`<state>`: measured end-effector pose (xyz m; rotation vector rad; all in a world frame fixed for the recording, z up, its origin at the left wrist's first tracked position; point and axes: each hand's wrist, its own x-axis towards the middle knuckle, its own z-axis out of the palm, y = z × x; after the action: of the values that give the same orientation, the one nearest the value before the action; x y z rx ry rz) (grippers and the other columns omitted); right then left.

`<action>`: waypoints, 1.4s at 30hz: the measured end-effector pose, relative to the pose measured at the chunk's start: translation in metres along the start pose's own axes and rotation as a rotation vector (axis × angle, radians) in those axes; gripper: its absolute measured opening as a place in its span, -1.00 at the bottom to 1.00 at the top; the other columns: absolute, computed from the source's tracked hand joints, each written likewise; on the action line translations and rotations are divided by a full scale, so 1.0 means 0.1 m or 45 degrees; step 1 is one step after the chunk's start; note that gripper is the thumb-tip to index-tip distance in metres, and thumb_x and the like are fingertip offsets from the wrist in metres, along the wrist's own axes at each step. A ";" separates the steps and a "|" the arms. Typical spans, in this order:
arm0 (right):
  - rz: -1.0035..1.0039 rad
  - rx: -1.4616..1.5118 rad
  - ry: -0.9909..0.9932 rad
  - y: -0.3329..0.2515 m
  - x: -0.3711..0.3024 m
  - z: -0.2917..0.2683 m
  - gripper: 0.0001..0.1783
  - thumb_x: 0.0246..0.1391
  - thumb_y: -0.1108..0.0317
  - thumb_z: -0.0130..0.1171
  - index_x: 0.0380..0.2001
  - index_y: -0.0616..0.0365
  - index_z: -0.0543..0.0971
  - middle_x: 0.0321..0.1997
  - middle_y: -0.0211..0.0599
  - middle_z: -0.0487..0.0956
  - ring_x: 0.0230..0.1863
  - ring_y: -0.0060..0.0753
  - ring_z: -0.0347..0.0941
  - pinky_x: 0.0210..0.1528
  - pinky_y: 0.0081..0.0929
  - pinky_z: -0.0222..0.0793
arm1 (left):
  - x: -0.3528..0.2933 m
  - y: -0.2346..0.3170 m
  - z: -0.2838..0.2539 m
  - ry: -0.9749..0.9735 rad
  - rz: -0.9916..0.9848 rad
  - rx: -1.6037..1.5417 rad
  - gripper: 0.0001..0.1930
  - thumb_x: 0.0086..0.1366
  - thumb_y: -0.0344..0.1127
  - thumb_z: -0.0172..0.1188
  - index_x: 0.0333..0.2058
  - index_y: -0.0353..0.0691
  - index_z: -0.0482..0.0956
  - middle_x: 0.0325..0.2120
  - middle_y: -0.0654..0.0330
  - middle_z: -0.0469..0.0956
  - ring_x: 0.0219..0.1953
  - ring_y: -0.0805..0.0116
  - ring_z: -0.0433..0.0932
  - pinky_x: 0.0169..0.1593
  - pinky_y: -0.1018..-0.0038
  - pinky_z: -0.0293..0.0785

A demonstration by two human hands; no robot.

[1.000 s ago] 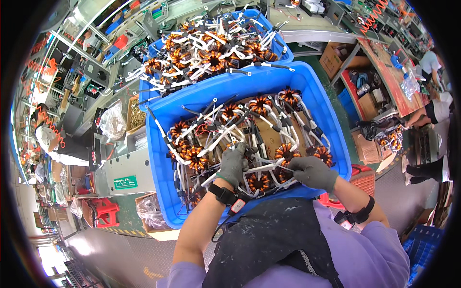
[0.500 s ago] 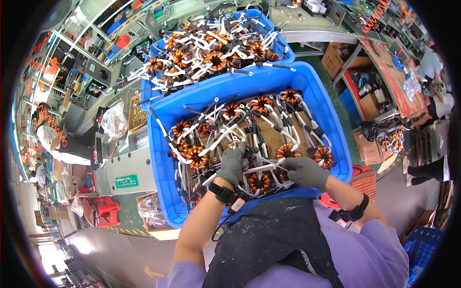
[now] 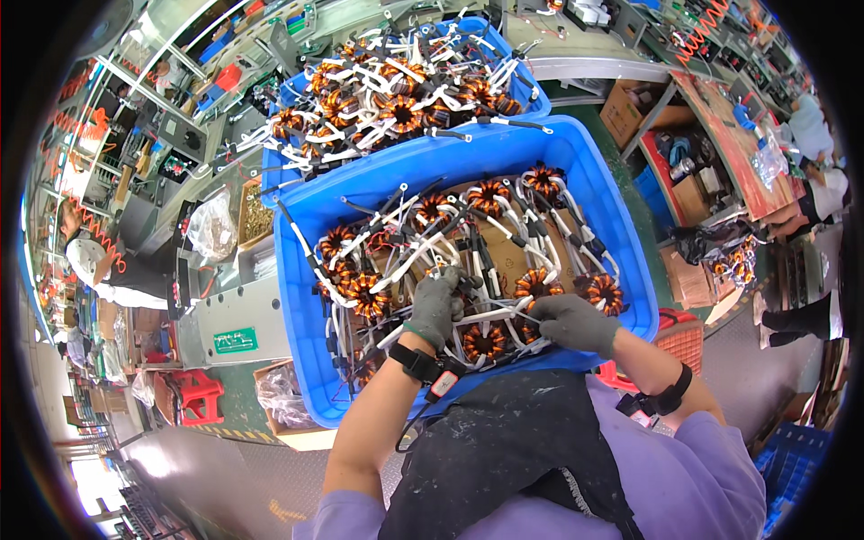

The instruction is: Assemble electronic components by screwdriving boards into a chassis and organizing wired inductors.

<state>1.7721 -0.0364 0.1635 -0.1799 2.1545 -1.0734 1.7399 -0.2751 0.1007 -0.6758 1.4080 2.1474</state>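
Note:
Both my hands, in grey gloves, are inside the near blue bin (image 3: 315,378), over its front half. My left hand (image 3: 436,310) is closed round the ends of some cable leads, partly hidden by its fingers. To its right, my right hand (image 3: 580,326) pinches a thin cable (image 3: 515,311) that runs toward the left one. Beneath them lie ring-shaped coils wound in copper wire, one coil (image 3: 484,342) between the hands and another coil (image 3: 605,293) beside the right hand. White and black leads with metal lugs spread from the coils over a cardboard sheet (image 3: 508,261).
A second blue bin (image 3: 531,94), heaped with similar coils, stands just behind. On the left are a grey machine table (image 3: 261,315) and a red stool (image 3: 200,396). A wooden workbench (image 3: 733,144) stands at right. Other people work at both sides.
My right hand has shifted very slightly to the right, its fingers still closed. My left hand stays in nearly the same place over the leads.

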 end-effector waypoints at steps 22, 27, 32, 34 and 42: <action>0.002 0.034 0.056 0.02 -0.06 0.02 -0.70 -0.09 0.38 -0.01 -0.25 0.21 0.53 -0.46 -0.17 0.54 -0.40 -0.27 0.47 -0.27 -0.39 0.37 | 0.00 0.04 0.04 0.047 -0.045 0.028 -0.76 0.42 -0.16 -0.15 -0.28 -0.18 0.41 -0.38 0.06 0.60 -0.79 0.57 0.08 -0.70 0.58 0.06; -0.049 0.015 0.065 -0.01 -0.04 0.03 -0.70 -0.09 0.37 -0.02 -0.26 0.22 0.54 -0.47 -0.17 0.53 -0.41 -0.28 0.46 -0.30 -0.38 0.35 | 0.01 0.00 0.00 0.034 -0.022 -0.041 -0.81 0.37 -0.22 -0.08 -0.36 -0.14 0.45 -0.47 0.13 0.61 -0.79 0.57 0.12 -0.71 0.57 0.04; -0.009 0.051 0.050 -0.02 -0.11 -0.02 -0.69 -0.09 0.36 -0.03 -0.25 0.21 0.54 -0.47 -0.17 0.53 -0.42 -0.29 0.45 -0.33 -0.38 0.34 | -0.01 0.03 0.02 0.035 -0.039 0.005 -0.76 0.42 -0.17 -0.16 -0.28 -0.16 0.41 -0.38 0.07 0.60 -0.78 0.58 0.10 -0.68 0.58 0.08; 0.008 0.055 -0.004 -0.02 -0.11 -0.03 -0.69 -0.10 0.37 -0.02 -0.25 0.21 0.53 -0.46 -0.17 0.53 -0.41 -0.29 0.45 -0.31 -0.40 0.34 | -0.01 0.02 0.03 0.049 -0.033 -0.034 -0.79 0.39 -0.20 -0.12 -0.32 -0.15 0.42 -0.43 0.08 0.61 -0.80 0.57 0.10 -0.70 0.58 0.05; -0.079 0.018 0.052 0.01 0.02 0.05 -0.70 -0.08 0.39 0.00 -0.22 0.20 0.53 -0.46 -0.22 0.53 -0.40 -0.36 0.45 -0.31 -0.41 0.36 | 0.01 0.02 0.00 0.033 -0.044 0.006 -0.77 0.42 -0.19 -0.16 -0.27 -0.18 0.41 -0.38 0.07 0.61 -0.78 0.57 0.10 -0.68 0.57 0.08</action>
<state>1.7742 -0.0397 0.1594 -0.2211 2.1900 -1.1364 1.7377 -0.2754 0.1012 -0.7231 1.4040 2.1154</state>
